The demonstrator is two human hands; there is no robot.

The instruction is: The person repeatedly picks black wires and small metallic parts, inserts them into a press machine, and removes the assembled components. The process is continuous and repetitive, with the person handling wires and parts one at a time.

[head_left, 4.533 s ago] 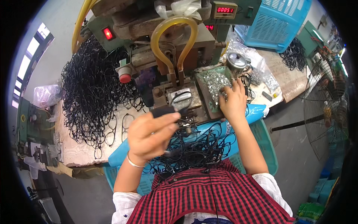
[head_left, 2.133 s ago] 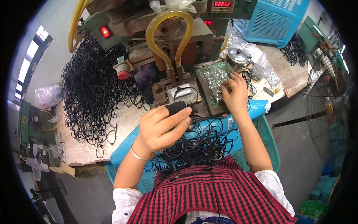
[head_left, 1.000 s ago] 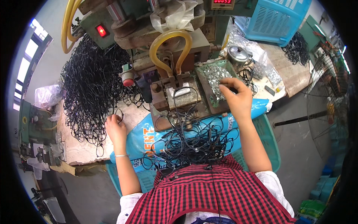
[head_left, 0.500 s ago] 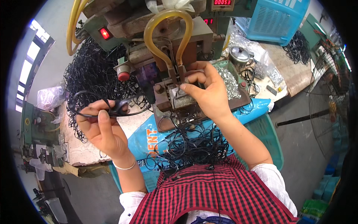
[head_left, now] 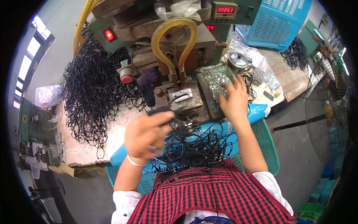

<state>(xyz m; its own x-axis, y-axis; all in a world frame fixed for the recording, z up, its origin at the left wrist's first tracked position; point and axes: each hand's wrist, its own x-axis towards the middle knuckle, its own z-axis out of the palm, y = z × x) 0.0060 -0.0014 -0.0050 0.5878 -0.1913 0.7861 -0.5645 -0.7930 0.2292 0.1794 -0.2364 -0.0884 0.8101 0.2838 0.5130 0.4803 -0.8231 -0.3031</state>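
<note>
My left hand (head_left: 146,135), blurred by motion, is closed around a dark slim tool (head_left: 162,110). Its tip points right, toward the front of the press bed; blur hides its exact kind. Fingers apart, my right hand (head_left: 235,98) reaches to the green tray (head_left: 214,108) of small silver metal pieces (head_left: 217,83). I cannot tell whether its fingertips touch a piece. Between the hands is the press's metal die (head_left: 182,95), with a dark curved strip on it. A tangled heap of black cords (head_left: 194,149) lies on my lap, over a blue plastic sheet (head_left: 123,154).
A large pile of black cords (head_left: 89,93) covers the bench at left, near a red push button (head_left: 126,78). A yellow hose (head_left: 156,41) loops above the die. A lidded metal pot (head_left: 238,60) and a blue basket (head_left: 274,24) stand behind the tray; a fan (head_left: 324,108) is at right.
My right hand has left the die and moved right to the tray of metal pieces. My left hand has swung right from the cord pile to the front of the press.
</note>
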